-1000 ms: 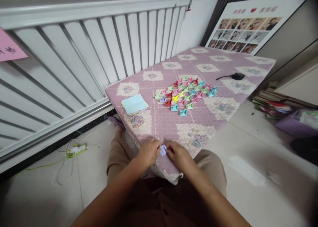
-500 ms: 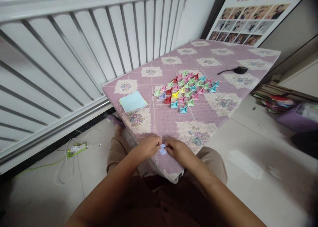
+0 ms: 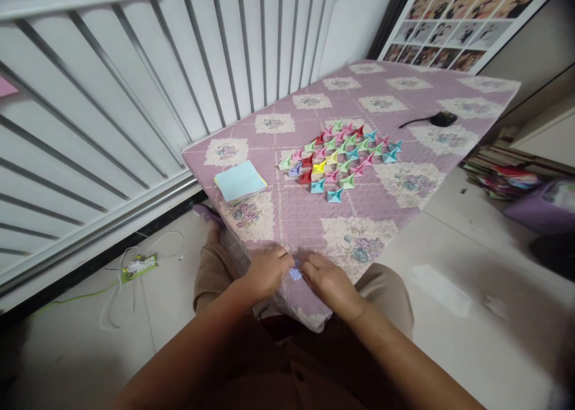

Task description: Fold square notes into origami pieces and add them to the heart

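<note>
Now pinching small lilac folded paper (image 3: 295,273) between left hand (image 3: 266,272) and right hand (image 3: 327,281), both closed on it at tabletop's (image 3: 309,218) six-o'clock edge, likely for firm creasing, finished folded pieces (image 3: 340,155) at twelve o'clock.

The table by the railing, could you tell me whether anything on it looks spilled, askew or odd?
Nothing stands out. The folded paper pieces sit in a tidy cluster, the paper stack is squared, and both hands pinch a small lilac paper at the table edge.
</note>
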Available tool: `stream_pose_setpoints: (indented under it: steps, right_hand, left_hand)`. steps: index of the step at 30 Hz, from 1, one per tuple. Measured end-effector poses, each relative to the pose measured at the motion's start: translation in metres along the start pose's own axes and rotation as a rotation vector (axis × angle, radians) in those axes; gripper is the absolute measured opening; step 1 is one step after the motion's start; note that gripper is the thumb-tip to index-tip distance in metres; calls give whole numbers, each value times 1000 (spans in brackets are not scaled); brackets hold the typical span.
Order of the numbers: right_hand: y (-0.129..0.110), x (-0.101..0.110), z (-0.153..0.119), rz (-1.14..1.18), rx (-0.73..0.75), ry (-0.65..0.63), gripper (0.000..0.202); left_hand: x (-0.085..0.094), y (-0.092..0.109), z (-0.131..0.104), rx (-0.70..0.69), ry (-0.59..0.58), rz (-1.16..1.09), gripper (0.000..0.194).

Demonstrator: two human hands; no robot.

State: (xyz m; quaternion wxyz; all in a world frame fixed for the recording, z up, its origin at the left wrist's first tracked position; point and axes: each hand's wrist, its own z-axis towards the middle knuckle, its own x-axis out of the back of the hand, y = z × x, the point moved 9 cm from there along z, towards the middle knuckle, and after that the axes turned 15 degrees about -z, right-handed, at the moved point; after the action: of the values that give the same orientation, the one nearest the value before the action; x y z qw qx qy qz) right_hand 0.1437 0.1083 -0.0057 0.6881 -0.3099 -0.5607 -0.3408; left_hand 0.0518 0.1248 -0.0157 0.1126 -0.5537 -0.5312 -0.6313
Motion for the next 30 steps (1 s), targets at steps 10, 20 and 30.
stream_pose_setpoints:
  steps: [10,20,30]
  right_hand:
    - [-11,9,-9,-97,122,2,25]
    - [-16,6,-25,-159,100,-19,36]
    - [-12,2,-35,-80,-178,-37,34]
  left_hand:
    - [-17,2,-12,-74,-39,191,26]
    - [-15,11,-24,-163,1,129,36]
    - [-30,16,-39,-105,15,190,46]
